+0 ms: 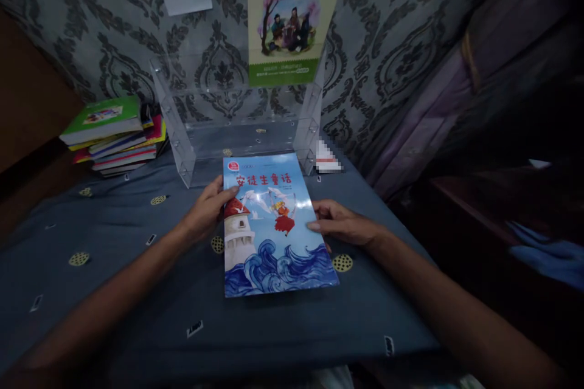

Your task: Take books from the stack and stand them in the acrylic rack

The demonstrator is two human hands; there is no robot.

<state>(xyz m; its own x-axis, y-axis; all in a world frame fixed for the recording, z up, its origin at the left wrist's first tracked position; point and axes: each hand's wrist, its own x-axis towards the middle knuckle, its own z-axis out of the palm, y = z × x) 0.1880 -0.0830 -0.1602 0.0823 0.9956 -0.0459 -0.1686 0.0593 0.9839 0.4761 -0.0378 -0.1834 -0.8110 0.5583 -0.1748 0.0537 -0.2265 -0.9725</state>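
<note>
Glossy blue picture book with lighthouse and waves on its cover [274, 225] lies flat, face up, on grey-blue patterned tablecloth [114, 243], dead centre in front of the person. Its long axis runs 6 to 12 o'clock, with the head end tipped slightly toward 11 and pointing at the clear acrylic display rack [182, 134] just beyond it. The hands bracket the book across its short axis. Left hand [207, 209] sits at 9 o'clock of the book, high on the left edge, loosely bent, fingertips on the cover near the title corner. Right hand [344, 225] sits at 3 o'clock, mid-edge, fingers stretched flat with tips on the cover margin. Neither is clenched; I cannot tell whether any finger is hooked under an edge. Both are equally near, each touching. A green-bordered illustrated book [289, 18] stands upright in the rack's upper tier at 12 o'clock. A stack of colourful thin books [116, 134] sits at 10 o'clock, well apart.
</note>
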